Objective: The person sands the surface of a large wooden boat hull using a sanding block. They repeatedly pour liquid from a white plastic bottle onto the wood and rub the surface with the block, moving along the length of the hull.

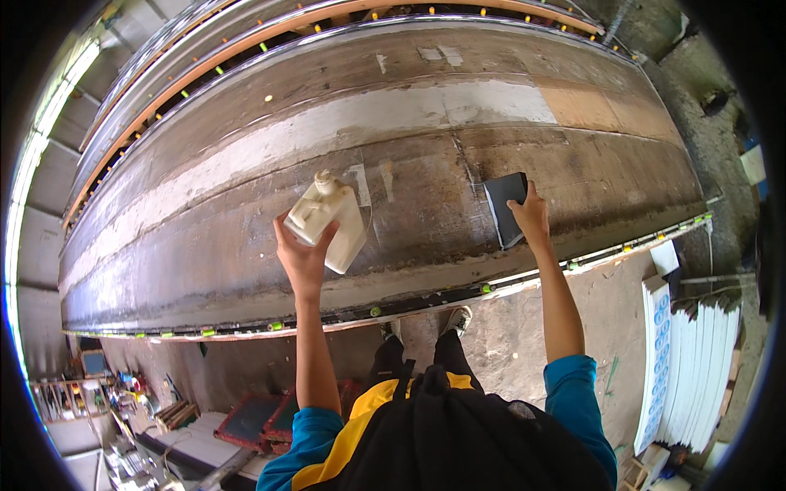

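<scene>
My left hand (pixel 304 254) is closed round the side of a cream plastic jerrycan (pixel 348 229), whose ridged neck points away from me. The jerrycan is tilted above the long, stained work table (pixel 409 184); whether it touches the surface I cannot tell. To the right, my right hand (pixel 532 214) grips a flat dark rectangular block (pixel 506 209) by its right edge, thumb on its upper face. A pale strip runs along the block's left edge. Its underside is hidden.
A rail (pixel 483 288) with green and yellow clips lines the table's near edge. Beyond the far edge runs an orange beam (pixel 270 37). White panels (pixel 696 368) stand stacked at lower right. Red-edged trays (pixel 250 421) and cluttered tools (pixel 131 393) lie at lower left.
</scene>
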Tool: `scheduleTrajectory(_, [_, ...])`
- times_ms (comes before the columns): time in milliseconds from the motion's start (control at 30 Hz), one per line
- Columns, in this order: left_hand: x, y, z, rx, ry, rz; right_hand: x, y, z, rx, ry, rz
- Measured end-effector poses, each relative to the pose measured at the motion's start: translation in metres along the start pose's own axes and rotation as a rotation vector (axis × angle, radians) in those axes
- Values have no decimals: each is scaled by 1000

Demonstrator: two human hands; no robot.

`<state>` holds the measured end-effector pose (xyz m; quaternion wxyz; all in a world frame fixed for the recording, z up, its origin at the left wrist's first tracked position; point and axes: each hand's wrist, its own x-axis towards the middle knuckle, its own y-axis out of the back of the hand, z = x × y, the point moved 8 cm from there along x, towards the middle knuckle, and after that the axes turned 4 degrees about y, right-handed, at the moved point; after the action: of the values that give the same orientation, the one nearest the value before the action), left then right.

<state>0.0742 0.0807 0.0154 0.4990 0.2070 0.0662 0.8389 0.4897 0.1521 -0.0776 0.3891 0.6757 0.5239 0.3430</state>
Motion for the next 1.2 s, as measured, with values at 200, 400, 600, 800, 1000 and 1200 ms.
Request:
scheduleTrajectory(200, [-30,-3,-2,31,36,177,-18,-35,-94,303,234,-133])
scheduleTrajectory(400, [-51,-3,0,-66,57,278,30,-51,-46,222,175,-195])
scheduleTrajectory(600, [-64,11,-7,-143,135,383,42,-29,-42,215,303,-66])
scheduleTrajectory(800, [-48,35,-11,-122,110,505,-33,-114,-199,432,397,-394])
scheduleTrajectory(1000, [-11,56,-22,-62,96,481,-14,-123,-180,347,167,-431])
scheduleTrajectory(1200, [31,31,-35,-129,50,348,89,-33,-13,290,-110,-73])
